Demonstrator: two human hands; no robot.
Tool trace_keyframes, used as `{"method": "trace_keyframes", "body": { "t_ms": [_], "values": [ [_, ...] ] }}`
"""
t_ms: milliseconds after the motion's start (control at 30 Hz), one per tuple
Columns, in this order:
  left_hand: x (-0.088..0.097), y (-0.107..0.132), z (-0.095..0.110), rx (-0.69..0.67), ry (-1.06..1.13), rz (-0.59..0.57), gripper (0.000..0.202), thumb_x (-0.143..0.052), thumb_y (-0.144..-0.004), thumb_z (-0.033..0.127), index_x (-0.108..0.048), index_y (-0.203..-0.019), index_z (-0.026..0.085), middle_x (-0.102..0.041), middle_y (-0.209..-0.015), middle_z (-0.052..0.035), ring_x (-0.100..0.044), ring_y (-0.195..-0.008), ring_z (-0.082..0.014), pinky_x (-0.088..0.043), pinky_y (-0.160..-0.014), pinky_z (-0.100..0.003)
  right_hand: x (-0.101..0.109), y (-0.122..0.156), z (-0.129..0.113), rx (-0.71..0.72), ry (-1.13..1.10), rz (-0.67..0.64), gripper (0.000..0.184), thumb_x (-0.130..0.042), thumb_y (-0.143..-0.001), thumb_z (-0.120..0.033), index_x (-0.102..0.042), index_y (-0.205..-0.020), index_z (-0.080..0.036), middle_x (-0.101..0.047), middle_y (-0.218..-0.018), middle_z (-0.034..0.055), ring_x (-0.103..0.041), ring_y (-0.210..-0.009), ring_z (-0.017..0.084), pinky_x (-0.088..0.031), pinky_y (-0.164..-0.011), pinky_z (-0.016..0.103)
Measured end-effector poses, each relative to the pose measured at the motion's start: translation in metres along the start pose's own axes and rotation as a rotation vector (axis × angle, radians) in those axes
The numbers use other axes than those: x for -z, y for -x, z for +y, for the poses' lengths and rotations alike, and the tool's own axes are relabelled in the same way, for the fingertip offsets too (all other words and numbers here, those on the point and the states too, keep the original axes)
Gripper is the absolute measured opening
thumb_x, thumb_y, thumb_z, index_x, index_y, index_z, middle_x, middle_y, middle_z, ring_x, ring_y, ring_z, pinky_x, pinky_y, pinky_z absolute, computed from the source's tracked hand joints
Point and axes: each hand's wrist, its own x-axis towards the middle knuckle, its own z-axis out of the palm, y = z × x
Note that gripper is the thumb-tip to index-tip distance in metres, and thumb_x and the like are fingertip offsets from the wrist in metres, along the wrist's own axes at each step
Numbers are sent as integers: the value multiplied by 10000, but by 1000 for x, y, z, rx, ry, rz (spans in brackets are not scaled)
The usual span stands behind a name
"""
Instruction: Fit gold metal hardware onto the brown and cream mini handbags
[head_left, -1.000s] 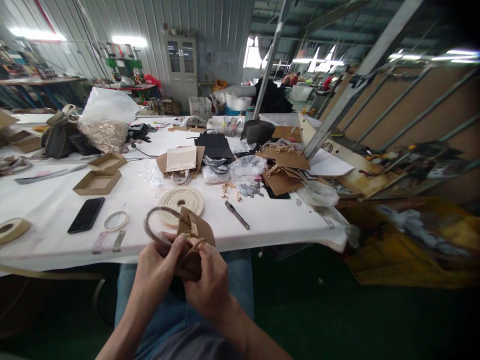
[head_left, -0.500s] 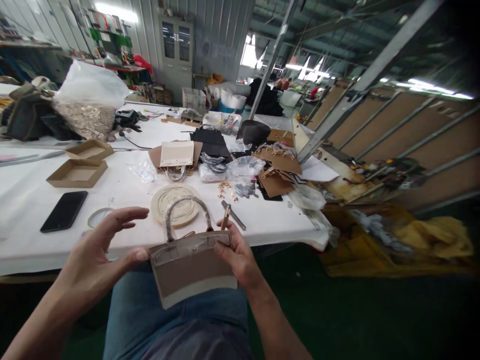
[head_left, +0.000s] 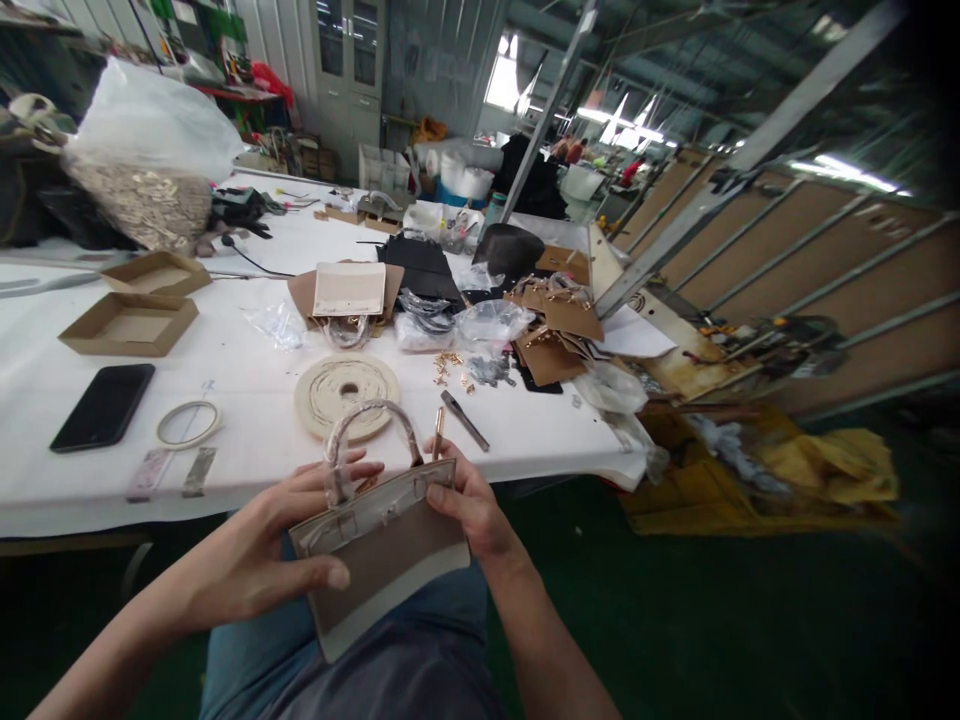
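Observation:
A small tan handbag (head_left: 390,560) with a wrapped loop handle (head_left: 371,420) rests upright on my lap, below the table's near edge. My left hand (head_left: 262,545) grips its left side, thumb across the front and fingers behind the top. Holding the bag's upper right corner is my right hand (head_left: 469,500), which also pinches a thin gold-coloured metal piece (head_left: 438,434) that sticks upward.
The white table (head_left: 247,400) carries a coil of beige cord (head_left: 345,390), a black phone (head_left: 103,405), a tape ring (head_left: 187,423), a dark tool (head_left: 465,420), cardboard trays (head_left: 131,325), brown leather pieces (head_left: 559,335) and plastic bags. Metal racks and yellow sheeting lie to the right.
The bag was turned from a folded side view to face me. My left hand let go, spread open, then closed back on the bag's left side. The view shifted right.

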Motion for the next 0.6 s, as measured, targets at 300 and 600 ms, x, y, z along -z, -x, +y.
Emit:
{"method": "trace_keyframes", "body": {
  "t_ms": [300, 600],
  "values": [
    [0, -1, -30, 127, -236, 181, 270, -879, -1017, 557, -845, -947, 298, -781, -809, -51, -721, -720, -272, -604, -779, -357, 1, -34, -3, 66, 66, -17, 690, -993, -937, -538, -625, -1450, -260, -792, -1171, 40, -741, -1002, 241, -573, -904, 326],
    [43, -53, -58, 301, -132, 482, 568, -688, -1048, 785, -776, -970, 230, -799, -859, -103, -732, -795, -339, -461, -679, -342, -29, -111, -26, 83, -45, -50, 649, -825, -1079, -658, -633, -1556, -261, -816, -1316, 76, -803, -1108, 290, -676, -1041, 461]
  ]
}}
